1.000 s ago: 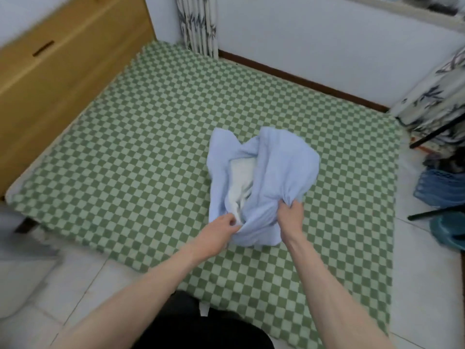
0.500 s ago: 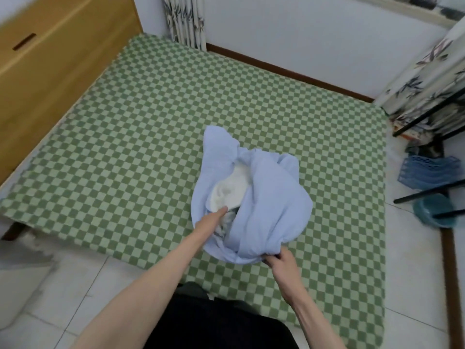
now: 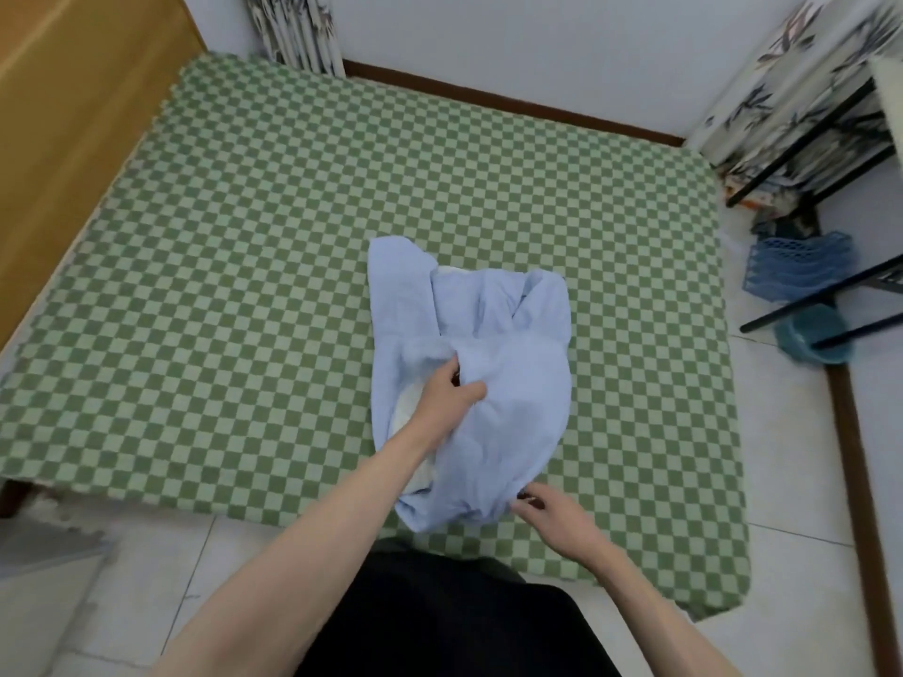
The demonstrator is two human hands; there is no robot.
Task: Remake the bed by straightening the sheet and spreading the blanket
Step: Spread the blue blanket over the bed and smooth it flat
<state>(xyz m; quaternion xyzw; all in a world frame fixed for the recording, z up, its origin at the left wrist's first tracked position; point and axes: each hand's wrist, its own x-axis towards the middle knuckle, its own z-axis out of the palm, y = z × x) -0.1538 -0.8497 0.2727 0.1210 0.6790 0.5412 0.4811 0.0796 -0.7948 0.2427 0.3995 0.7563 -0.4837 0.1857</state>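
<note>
The left hand (image 3: 447, 390) has moved from the blanket (image 3: 493, 383)'s white lining to pinch a blue fold; the right hand (image 3: 549, 517) keeps pinching the near hem, so spreading is starting.

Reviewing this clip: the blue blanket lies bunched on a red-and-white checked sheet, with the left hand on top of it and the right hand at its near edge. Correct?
Not quite. The head view shows the sheet is checked in green and pale green, not red and white. The rest holds: the blue blanket lies bunched on it, the left hand is on top of it and the right hand is at its near edge.
</note>
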